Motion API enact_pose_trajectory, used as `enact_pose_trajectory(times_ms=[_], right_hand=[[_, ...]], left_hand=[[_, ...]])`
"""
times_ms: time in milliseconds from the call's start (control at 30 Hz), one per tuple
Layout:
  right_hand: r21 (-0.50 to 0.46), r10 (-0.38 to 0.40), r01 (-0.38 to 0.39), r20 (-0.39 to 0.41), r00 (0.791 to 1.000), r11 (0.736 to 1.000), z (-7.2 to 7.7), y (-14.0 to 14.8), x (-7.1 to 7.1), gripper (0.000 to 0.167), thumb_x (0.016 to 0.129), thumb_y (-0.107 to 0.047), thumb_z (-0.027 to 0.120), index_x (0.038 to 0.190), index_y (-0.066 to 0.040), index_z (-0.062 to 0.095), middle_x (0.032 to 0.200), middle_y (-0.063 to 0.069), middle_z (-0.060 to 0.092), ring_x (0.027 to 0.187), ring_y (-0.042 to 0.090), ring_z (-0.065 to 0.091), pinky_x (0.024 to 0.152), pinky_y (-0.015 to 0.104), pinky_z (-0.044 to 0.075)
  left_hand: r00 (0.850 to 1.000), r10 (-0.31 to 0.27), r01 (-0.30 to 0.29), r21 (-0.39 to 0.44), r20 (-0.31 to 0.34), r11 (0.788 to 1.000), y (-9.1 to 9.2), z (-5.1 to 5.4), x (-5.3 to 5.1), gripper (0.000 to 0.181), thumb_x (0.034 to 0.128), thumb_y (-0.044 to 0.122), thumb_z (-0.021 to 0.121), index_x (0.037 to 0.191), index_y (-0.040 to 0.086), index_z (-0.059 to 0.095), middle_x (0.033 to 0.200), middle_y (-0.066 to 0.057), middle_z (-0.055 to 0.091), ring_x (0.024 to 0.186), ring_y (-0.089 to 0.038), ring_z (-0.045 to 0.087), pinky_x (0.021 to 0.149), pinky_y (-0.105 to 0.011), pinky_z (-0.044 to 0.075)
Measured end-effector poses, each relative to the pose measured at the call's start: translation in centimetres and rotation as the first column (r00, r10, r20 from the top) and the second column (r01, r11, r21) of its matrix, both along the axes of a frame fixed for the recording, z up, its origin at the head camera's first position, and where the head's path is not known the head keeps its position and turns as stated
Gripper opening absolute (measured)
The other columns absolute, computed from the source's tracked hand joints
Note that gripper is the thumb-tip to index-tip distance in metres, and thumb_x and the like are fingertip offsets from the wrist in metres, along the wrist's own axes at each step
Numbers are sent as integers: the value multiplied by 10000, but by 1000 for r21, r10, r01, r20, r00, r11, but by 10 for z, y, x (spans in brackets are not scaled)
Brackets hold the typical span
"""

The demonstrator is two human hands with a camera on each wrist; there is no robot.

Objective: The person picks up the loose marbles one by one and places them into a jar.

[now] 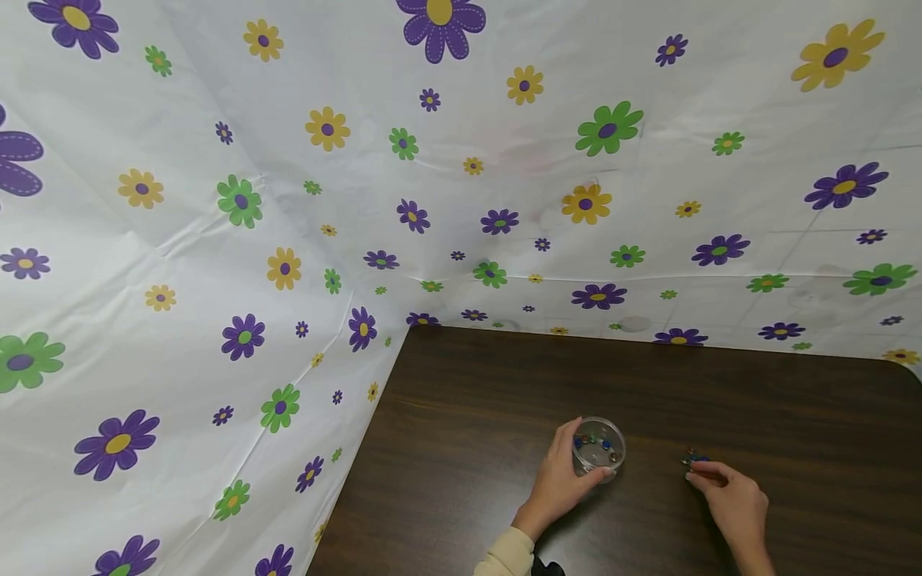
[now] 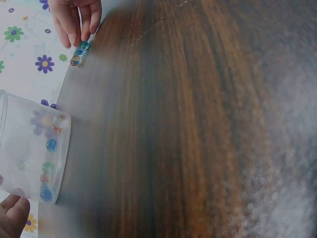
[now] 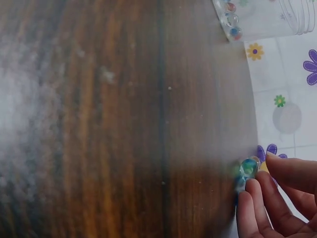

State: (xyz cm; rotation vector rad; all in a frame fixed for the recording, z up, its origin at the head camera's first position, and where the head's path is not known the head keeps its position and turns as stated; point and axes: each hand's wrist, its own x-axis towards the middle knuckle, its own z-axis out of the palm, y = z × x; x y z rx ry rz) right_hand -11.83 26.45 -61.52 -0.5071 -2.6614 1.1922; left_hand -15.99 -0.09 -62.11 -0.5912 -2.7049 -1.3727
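On the dark table, my left hand (image 1: 560,480) grips a clear plastic jar (image 1: 611,428) round its side, fingers on the left and thumb at the front. Several coloured glass marbles (image 2: 51,145) lie at the jar's bottom, blue, green and reddish. To the right, my right hand (image 1: 735,500) reaches down to a small cluster of loose marbles (image 1: 693,458). In the right wrist view its fingertips (image 3: 253,187) touch the cluster (image 3: 249,168), and the thumb stands a little apart. The fingers partly hide these marbles.
A white sheet (image 1: 446,144) printed with purple, yellow and green flowers hangs behind the table and along its left side. The brown wood-grain table (image 1: 497,384) extends beyond both hands towards the back and right.
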Motion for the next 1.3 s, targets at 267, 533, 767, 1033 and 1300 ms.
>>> enact_pose_trajectory(times_ms=[267, 533, 767, 1033, 1300], right_hand=[[11, 18, -18, 22, 1000, 1000, -2, 1, -1, 186, 852, -58, 828, 999, 35, 761, 822, 91, 771, 654, -11, 613, 652, 163, 363], [41, 52, -52, 12, 999, 998, -4, 1, -2, 169, 842, -56, 831, 982, 20, 773, 804, 79, 770, 708, 164, 692, 669, 174, 362], [70, 113, -111, -19, 993, 991, -3, 1, -2, 152, 829, -34, 831, 955, 30, 772, 792, 92, 763, 670, 137, 676, 754, 372, 421], [77, 146, -144, -16, 989, 987, -3, 0, -1, 149, 829, -37, 829, 953, 26, 774, 806, 94, 763, 710, 223, 702, 771, 433, 456], [-9, 143, -143, -18, 990, 990, 16, -11, -2, 193, 881, -141, 832, 1002, 1, 782, 969, 153, 768, 704, -58, 584, 634, 191, 458]], left_hand=[[1000, -3, 3, 10, 11, 1000, 0, 1, 0, 852, 917, 482, 771, 1577, 121, 372, 1546, 13, 450, 1355, -185, 501, 1064, -399, 467], [1000, -1, 1, 10, 15, 1000, 0, 0, -1, 855, 914, 485, 774, 1574, 117, 375, 1546, 15, 450, 1352, -185, 502, 1061, -404, 470], [1000, 0, -1, 14, 28, 1000, 0, 3, -1, 857, 913, 482, 776, 1574, 113, 374, 1550, 6, 448, 1347, -191, 506, 1055, -408, 474], [999, 4, -4, 4, 33, 1000, 0, 3, -1, 860, 911, 490, 774, 1574, 115, 375, 1551, 7, 448, 1350, -195, 504, 1055, -414, 474], [999, 6, -7, 7, 32, 1000, 0, 0, -2, 864, 907, 487, 780, 1575, 118, 376, 1551, 12, 448, 1348, -191, 505, 1057, -413, 473]])
